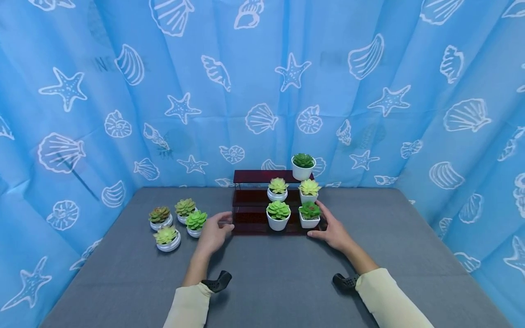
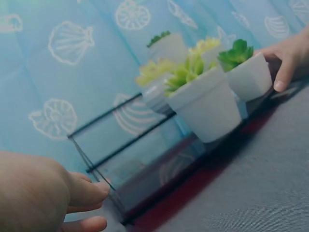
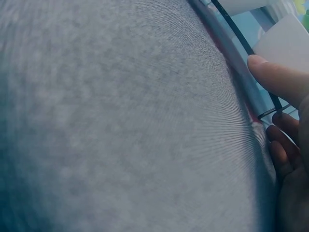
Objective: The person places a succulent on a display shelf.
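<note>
A dark red tiered display stand (image 1: pixel 250 228) with thin black edges stands near the back of the table. My left hand (image 1: pixel 215 232) is at its left end, fingers bent; in the left wrist view the fingertips (image 2: pixel 102 187) come close to the wire side, contact unclear. At the right end my right hand (image 1: pixel 334 232) grips the stand, thumb at the front edge beside a square white pot with a green succulent (image 1: pixel 309 221). Also on the stand are a round-potted green succulent (image 1: pixel 278 223), two yellow-green succulents (image 1: pixel 277 196), (image 1: pixel 309 198) and, on top, a dark green succulent (image 1: pixel 302 173).
Several potted succulents stand left of my left hand: a reddish one (image 1: pixel 161 223), a yellow-green one (image 1: pixel 167 246), a bright green one (image 1: pixel 196 230) and another reddish-green one (image 1: pixel 186 216). A blue shell-print curtain (image 1: pixel 262 91) borders the grey table (image 1: pixel 279 282).
</note>
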### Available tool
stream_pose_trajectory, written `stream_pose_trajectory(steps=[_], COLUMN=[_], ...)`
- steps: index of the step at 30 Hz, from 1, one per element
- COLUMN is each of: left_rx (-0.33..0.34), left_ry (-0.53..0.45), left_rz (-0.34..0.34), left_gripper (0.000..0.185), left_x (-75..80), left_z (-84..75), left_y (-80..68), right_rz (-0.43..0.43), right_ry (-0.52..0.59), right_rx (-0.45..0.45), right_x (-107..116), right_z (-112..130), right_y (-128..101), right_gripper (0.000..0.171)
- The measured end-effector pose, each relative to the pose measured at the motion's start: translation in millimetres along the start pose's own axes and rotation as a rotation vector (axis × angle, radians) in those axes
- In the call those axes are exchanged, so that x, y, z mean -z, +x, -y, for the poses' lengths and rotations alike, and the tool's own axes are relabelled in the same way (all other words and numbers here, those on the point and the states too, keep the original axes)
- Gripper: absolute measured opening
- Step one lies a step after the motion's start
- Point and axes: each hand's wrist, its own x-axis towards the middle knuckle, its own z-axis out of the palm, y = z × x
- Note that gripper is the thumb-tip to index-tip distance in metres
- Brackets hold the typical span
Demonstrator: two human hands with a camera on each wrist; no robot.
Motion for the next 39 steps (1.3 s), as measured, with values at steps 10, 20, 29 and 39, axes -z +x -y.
stream_pose_trajectory(steps=[10,20,29,39], left_rx=[-0.017,-0.142,-0.309,-0.393], left_ry=[0.068,0.094,0.146,0.317], left_rz=[-0.04,-0.052,-0.175,-0.346], left_gripper=[0.037,0.036,0.028,0.028], left_x=[23.6,33.4,44.7,64.5], left_z=[-20.4,-18.9,-8.8,9.2], left_y=[-10.7,-22.1,-31.2,-43.1], right_rz=[0.007,0.036,0.033,0.03], right_ry=[0.032,0.106,0.133,0.104], right_rx=[0.022,0.011,0.037,0.022], right_x=[-4.5,-6.1,-1.8,0.9], right_z=[-0.6,-0.6,-1.8,-2.8], right_y=[5.2,7.1,6.6,5.5], right_gripper=[0.1,0.099,0.1,0.1])
